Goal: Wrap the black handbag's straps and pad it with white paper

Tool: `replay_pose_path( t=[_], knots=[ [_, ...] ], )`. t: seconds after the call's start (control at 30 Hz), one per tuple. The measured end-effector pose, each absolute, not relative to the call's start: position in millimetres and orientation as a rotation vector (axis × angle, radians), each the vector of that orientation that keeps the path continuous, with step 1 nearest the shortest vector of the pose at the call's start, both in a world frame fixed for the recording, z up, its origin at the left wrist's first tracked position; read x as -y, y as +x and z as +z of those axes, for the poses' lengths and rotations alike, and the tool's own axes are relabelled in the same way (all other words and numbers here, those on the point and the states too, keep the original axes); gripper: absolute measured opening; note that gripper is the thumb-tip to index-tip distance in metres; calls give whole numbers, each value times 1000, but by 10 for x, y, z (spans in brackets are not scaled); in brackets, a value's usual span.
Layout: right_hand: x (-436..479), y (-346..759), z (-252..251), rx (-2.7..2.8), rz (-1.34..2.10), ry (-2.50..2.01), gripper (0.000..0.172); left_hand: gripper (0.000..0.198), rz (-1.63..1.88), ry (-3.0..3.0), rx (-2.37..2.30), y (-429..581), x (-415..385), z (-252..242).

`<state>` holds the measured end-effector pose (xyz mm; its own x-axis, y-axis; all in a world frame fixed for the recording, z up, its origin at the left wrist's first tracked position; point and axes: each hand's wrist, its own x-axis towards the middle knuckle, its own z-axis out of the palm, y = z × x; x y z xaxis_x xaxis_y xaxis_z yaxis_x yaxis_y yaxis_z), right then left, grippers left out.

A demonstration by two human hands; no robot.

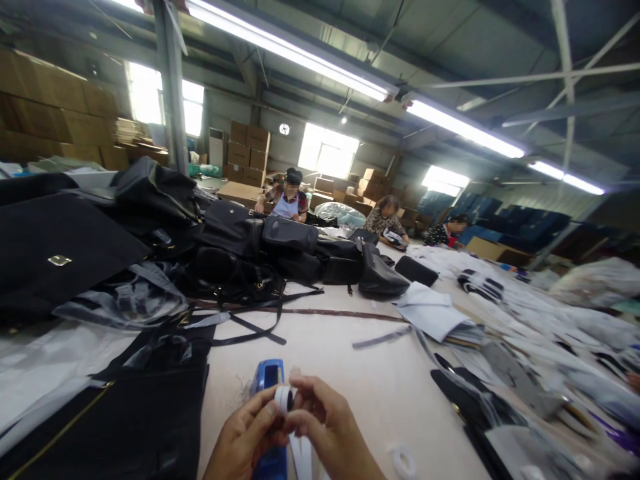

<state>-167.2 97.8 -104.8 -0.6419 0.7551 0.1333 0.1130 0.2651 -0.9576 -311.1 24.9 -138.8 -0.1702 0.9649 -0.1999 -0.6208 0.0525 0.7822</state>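
Left hand wraps blue plastic tape dispenser, fingers closed round its body. Right hand pinches small white tape roll at dispenser's top, thumb and forefinger closed on it; white tape strip hangs below, between wrists. Second white tape ring lies on pale worktop just right of right hand. Flat black leather bag with gold zip left of left hand. Heap of black handbags beyond hands, straps trailing. Three seated people far beyond.

black bags, cardboard boxes, seated workers
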Motion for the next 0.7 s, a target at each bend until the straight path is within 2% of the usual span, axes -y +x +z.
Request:
replay_pose_path(
  t=[0.1,0.3,0.53,0.63,0.7],
  knots=[
    [-875,-1567,-1066,1788,1510,-740,30,45,1391,412,-728,-3070,-215,-1364],
    [-463,-1223,-920,1846,1258,-899,19,40,1256,460,-654,-2760,94,-1132],
    [664,-599,-1331,1871,1097,-1225,38,47,988,170,-595,-2227,807,-1286],
    [919,-335,-1373,1810,1115,-1262,41,33,846,102,-559,-2112,1054,-1460],
    [793,-58,-1282,1763,1098,-1316,34,25,776,71,-541,-2071,1177,-1538]
  ],
)
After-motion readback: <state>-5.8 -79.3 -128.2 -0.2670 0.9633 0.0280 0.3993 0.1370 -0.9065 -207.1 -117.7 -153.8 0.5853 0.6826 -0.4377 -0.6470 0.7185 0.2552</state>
